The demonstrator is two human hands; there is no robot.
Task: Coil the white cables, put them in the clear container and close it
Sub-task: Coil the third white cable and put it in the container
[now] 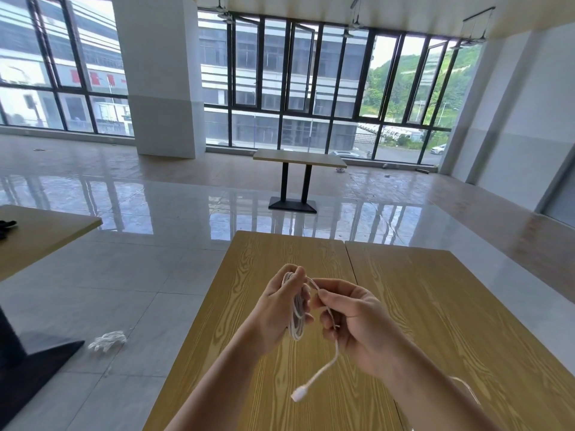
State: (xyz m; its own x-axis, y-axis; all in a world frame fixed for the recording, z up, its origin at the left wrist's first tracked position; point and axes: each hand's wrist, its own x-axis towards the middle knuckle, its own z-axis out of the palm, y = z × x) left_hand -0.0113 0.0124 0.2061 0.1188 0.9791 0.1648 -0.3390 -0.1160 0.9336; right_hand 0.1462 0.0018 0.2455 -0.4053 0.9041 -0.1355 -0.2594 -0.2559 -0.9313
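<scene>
My left hand (pixel 280 309) holds a bundle of white cable (pixel 296 318) wound in several long loops, fingers curled round it, above the wooden table (pixel 280 384). My right hand (pixel 351 325) pinches the cable's free end close to the bundle. The tail hangs down from that hand and ends in a white plug (pixel 299 396). Part of another white cable (pixel 466 387) shows behind my right forearm at the lower right. No clear container is in view.
Two wood-grain tabletops meet at a seam (pixel 350 265) in front of me. Another table (pixel 40 234) stands at the left with a dark object on it. A crumpled white scrap (pixel 107 340) lies on the tiled floor. A further table (pixel 298 160) stands near the windows.
</scene>
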